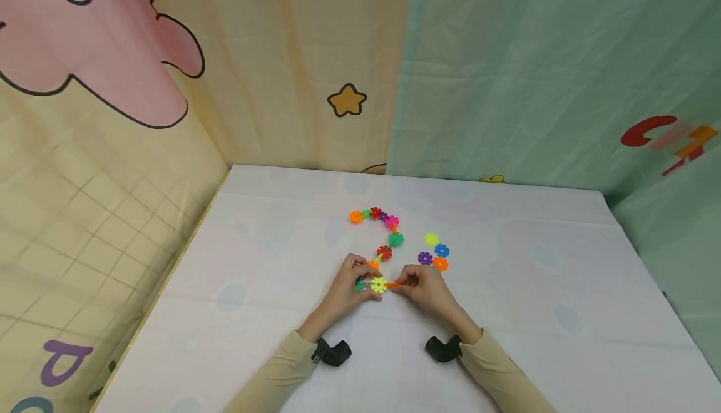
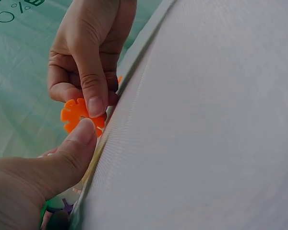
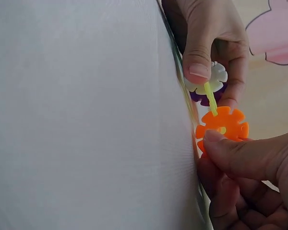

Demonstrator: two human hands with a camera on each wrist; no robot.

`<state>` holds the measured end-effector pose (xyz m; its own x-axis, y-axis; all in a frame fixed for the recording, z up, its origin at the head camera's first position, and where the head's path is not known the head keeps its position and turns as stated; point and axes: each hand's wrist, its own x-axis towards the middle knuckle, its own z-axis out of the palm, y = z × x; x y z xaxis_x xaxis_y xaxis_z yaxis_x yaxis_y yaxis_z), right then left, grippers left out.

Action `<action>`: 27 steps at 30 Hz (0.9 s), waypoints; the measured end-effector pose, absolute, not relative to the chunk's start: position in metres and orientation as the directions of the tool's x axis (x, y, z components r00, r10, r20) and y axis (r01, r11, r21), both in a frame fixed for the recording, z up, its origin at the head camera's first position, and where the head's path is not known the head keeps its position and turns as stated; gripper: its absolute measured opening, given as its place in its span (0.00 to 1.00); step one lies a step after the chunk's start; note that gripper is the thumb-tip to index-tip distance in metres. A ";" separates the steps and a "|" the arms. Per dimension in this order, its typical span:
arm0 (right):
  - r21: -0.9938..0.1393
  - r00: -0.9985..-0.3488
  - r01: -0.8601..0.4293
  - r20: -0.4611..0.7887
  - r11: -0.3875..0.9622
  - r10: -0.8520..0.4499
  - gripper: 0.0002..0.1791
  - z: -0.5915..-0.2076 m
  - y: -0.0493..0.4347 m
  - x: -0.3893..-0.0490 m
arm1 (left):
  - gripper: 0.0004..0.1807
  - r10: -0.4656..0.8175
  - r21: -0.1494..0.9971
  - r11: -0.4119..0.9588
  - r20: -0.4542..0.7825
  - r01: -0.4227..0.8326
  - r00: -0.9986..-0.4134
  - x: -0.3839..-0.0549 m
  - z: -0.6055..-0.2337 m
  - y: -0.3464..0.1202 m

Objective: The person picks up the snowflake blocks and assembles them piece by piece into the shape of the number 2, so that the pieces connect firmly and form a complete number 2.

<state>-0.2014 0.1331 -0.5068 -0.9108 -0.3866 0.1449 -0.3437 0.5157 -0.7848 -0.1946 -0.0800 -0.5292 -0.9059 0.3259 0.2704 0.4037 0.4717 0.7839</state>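
Observation:
My left hand (image 1: 342,291) grips the near end of a chain of slotted plastic snowflake discs, its fingers around a yellow disc (image 1: 378,285). My right hand (image 1: 430,289) pinches an orange disc (image 3: 233,122) between thumb and fingers. Seen edge-on in the right wrist view, the yellow disc (image 3: 210,98) meets the orange one at a slot. A white disc (image 3: 219,75) and a purple one show behind the left thumb. From there the chain curves away through a red disc (image 1: 385,252) and a green disc (image 1: 397,239) to an orange end disc (image 1: 356,216).
Loose discs lie beyond my right hand: yellow (image 1: 431,239), blue (image 1: 442,250), purple (image 1: 425,258) and orange (image 1: 440,264). They rest on a white-covered table (image 1: 535,313). Printed curtains (image 1: 507,75) hang behind the table and along its sides.

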 end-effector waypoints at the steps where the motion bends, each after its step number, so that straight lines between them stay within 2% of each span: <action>1: -0.778 -0.908 -0.357 0.158 0.517 -0.389 0.11 -0.507 0.133 -0.201 | 0.20 0.326 0.786 0.468 0.271 0.403 -0.906 -0.195 -0.530 -0.080; 9: -0.766 -0.888 -0.409 0.209 0.495 -0.411 0.13 -0.508 0.133 -0.202 | 0.20 0.332 0.799 0.429 0.295 0.422 -0.896 -0.195 -0.530 -0.079; 18: -0.771 -0.899 -0.377 0.172 0.513 -0.402 0.13 -0.507 0.131 -0.202 | 0.20 0.329 0.800 0.447 0.270 0.401 -0.905 -0.195 -0.529 -0.078; 27: -0.776 -0.886 -0.365 0.119 0.515 -0.447 0.08 -0.505 0.142 -0.204 | 0.21 0.324 0.803 0.459 0.248 0.380 -0.913 -0.194 -0.530 -0.080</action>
